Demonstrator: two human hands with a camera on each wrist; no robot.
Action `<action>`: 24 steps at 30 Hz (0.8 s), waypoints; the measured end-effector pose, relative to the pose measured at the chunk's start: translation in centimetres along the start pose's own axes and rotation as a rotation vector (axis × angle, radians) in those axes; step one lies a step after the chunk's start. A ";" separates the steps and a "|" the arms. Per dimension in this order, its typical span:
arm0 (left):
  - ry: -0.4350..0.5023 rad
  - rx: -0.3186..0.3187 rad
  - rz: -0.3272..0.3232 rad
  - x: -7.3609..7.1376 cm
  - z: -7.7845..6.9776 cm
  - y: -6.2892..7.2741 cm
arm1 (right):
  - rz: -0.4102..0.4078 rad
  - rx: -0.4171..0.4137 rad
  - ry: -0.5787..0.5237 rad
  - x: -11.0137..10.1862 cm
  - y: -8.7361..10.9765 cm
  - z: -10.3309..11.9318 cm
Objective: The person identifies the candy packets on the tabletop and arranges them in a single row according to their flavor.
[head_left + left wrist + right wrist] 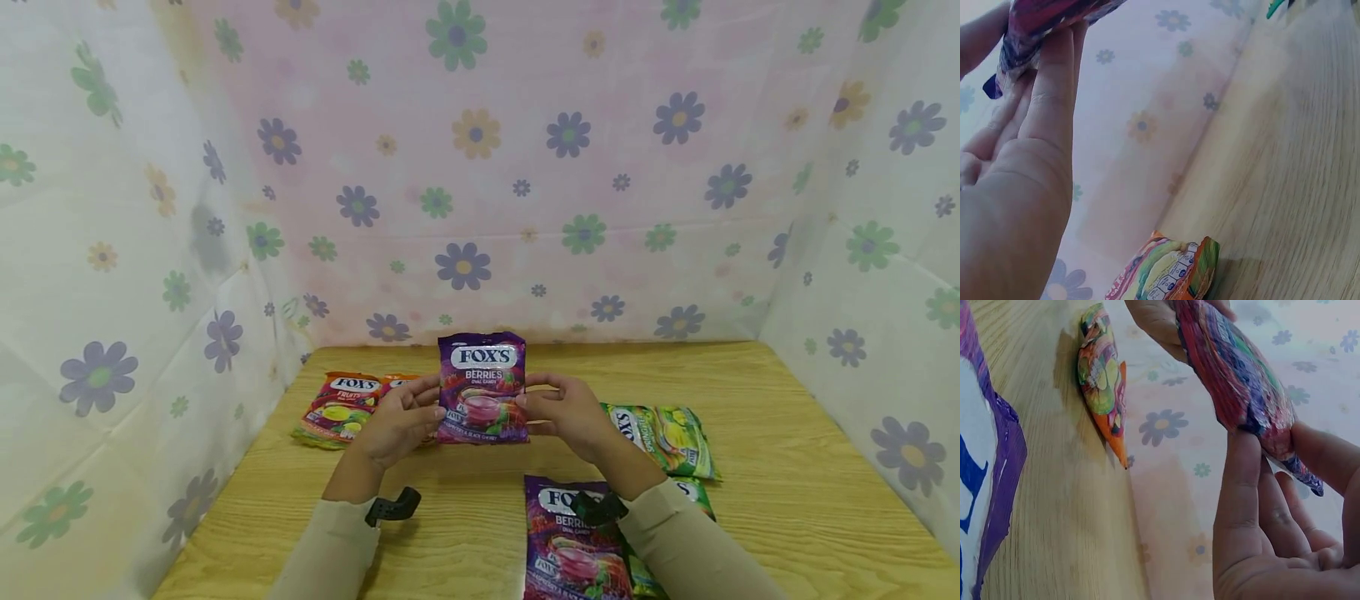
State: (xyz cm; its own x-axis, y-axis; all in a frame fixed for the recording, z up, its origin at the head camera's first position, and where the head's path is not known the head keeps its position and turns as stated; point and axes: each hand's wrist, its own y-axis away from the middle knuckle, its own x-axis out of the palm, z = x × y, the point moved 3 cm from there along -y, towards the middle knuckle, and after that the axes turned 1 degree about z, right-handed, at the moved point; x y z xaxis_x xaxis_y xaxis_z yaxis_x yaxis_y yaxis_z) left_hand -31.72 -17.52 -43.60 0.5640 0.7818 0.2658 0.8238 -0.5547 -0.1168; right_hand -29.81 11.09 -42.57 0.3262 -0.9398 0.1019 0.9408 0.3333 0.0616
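Note:
Above the table, a purple Fox's Berries candy bag (482,390) is held upright, its printed front toward the head camera. My left hand (399,423) pinches its left edge, thumb in front and fingers behind. On the opposite edge my right hand (572,415) has the same kind of grip. The right wrist view shows the bag (1241,375) from its edge, with the right thumb (1329,456) on one face and fingers on the other. A second purple Berries bag (573,550) lies on the table below the right forearm, which covers part of it.
Orange-red Fruits candy bags (341,408) lie at the left, one partly behind my left hand. Green Fox's bags (667,440) lie at the right, one of them mostly hidden under the right arm. Floral cloth (480,208) walls the wooden table (450,517) at back and sides.

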 end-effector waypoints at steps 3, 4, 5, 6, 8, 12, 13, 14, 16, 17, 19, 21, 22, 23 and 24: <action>-0.005 0.001 -0.040 0.0 0.1 -0.3 | -0.012 -0.013 -0.034 0.0 0.0 0.0; -0.004 0.001 -0.054 0.0 0.1 -0.3 | -0.016 -0.014 -0.046 0.0 0.0 0.0; 0.006 0.002 -0.066 0.0 0.2 -0.3 | -0.019 -0.018 -0.051 0.0 0.0 0.0; 0.022 0.001 -0.078 0.0 0.2 -0.4 | -0.023 -0.021 -0.054 0.0 0.0 0.0; 0.060 0.005 -0.097 0.0 0.3 -0.4 | -0.029 -0.026 -0.060 0.0 0.0 0.0; 0.134 0.024 -0.106 -0.1 0.3 -0.5 | -0.038 -0.033 -0.078 -0.1 -0.2 -0.1; 0.144 0.030 -0.106 -0.1 0.3 -0.5 | -0.039 -0.034 -0.083 -0.1 -0.2 -0.1; 0.150 0.034 -0.108 -0.1 0.3 -0.5 | -0.041 -0.035 -0.088 -0.1 -0.3 -0.2; 0.154 0.034 -0.116 -0.2 0.4 -0.5 | -0.040 -0.037 -0.093 -0.1 -0.4 -0.3; 0.153 0.034 -0.121 -0.2 0.4 -0.5 | -0.040 -0.037 -0.096 -0.1 -0.4 -0.4; 0.137 0.025 -0.140 -0.2 0.4 -0.6 | -0.042 -0.039 -0.096 -0.2 -0.5 -0.5; 0.114 0.016 -0.159 -0.3 0.6 -0.6 | -0.045 -0.040 -0.099 -0.2 -0.5 -0.6; 0.101 0.013 -0.166 -0.4 0.6 -0.6 | -0.048 -0.040 -0.099 -0.2 -0.5 -0.6; 0.089 0.011 -0.176 -0.4 0.7 -0.6 | -0.050 -0.040 -0.101 -0.2 -0.5 -0.7; 0.078 0.008 -0.181 -0.5 0.7 -0.6 | -0.046 -0.045 -0.097 -0.2 -0.6 -0.7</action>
State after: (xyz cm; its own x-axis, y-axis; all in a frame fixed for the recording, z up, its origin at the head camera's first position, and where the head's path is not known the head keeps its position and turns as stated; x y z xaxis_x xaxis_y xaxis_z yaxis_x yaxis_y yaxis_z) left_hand -32.41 -17.37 -44.33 0.4007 0.8441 0.3563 0.9121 -0.4042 -0.0682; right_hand -30.34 11.05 -43.32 0.2745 -0.9416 0.1953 0.9584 0.2843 0.0235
